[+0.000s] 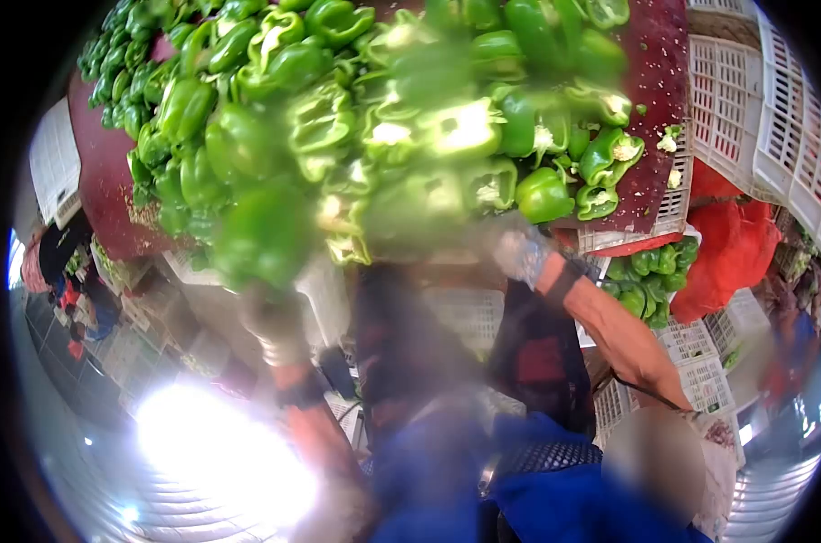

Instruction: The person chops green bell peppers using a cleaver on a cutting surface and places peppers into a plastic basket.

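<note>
A large heap of green bell peppers (186, 107), some whole and many cut open with pale seed cores showing, covers a dark red table (653, 109). My left hand (270, 315), in a pale glove, is at the table's near edge, closed around a whole green bell pepper (261, 237); motion blurs both. My right hand (522, 255), also gloved, is at the near edge below the cut peppers. Its fingers are smeared, and whether they hold anything cannot be made out. Halved bell peppers (487, 185) lie just above it.
White plastic crates (725, 90) stand at the right beside a red sack (732, 258). More green peppers (650, 279) fill a container right of my right hand. Seed bits are scattered on the table's right side. Other people (65, 262) are at the far left.
</note>
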`<control>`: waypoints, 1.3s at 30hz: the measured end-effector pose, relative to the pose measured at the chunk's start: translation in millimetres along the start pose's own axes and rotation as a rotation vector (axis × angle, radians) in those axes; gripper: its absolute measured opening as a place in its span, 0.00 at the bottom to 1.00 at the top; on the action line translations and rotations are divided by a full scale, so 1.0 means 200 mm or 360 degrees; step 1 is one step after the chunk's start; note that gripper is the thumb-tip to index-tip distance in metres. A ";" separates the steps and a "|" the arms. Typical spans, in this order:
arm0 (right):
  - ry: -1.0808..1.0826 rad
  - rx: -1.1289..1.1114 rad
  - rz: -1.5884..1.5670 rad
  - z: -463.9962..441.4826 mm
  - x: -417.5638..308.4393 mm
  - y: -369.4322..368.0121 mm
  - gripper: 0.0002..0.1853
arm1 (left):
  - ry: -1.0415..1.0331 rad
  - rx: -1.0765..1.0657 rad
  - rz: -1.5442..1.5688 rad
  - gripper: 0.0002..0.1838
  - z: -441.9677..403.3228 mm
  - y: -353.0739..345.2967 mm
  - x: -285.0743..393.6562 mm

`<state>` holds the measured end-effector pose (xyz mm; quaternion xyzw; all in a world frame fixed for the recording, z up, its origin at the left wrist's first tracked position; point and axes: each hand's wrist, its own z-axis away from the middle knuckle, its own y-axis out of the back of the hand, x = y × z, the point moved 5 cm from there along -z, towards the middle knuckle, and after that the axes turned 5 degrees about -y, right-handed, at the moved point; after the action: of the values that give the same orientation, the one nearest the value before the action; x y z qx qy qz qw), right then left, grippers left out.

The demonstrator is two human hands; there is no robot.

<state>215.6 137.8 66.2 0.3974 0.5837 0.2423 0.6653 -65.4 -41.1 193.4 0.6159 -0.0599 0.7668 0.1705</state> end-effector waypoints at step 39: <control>-0.0538 -0.0389 0.0671 0.10 0.08 -0.12 0.04 | 0.0793 -0.0261 0.0481 0.35 0.56 -0.71 -1.04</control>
<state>235.4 132.0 36.9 0.4616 0.3357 0.3741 0.7309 123.4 19.8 2.9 0.3771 -0.1688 0.9036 0.1131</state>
